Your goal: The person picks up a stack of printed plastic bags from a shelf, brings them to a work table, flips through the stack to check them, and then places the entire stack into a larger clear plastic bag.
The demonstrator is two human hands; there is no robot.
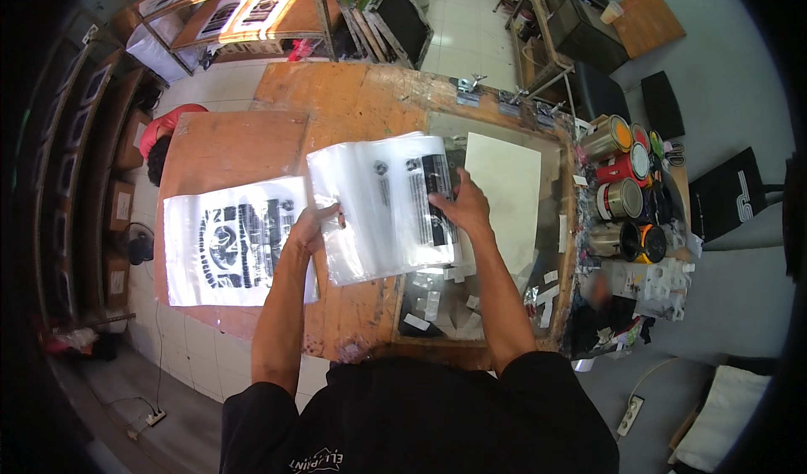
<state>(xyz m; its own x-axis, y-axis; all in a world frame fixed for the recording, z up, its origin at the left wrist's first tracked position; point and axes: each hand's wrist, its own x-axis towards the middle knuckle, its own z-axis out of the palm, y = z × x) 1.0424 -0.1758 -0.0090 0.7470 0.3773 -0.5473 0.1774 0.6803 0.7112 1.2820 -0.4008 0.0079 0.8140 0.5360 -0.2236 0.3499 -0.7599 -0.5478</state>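
A stack of clear plastic bags (357, 239) with black print along its right side is held slightly tilted over the middle of the wooden table (353, 96). My left hand (311, 227) grips its left edge, fingers partly hidden. At the right edge my right hand (465, 205) pinches the bags, thumb on top over a black printed band. Another stack of printed plastic bags (189, 243) lies flat to the left, partly behind my left forearm. Right of my right hand, a pale blank sheet (508, 192) lies on a framed glass panel (458, 306) set in the table.
Paint cans (619, 198) crowd the table's right end. Metal clamps (469, 87) sit on the far edge. Framed screens (395, 20) lean beyond the table, near a rack (324, 20). Someone in a red top (172, 125) bends down at the far left. A power strip (630, 415) lies at lower right.
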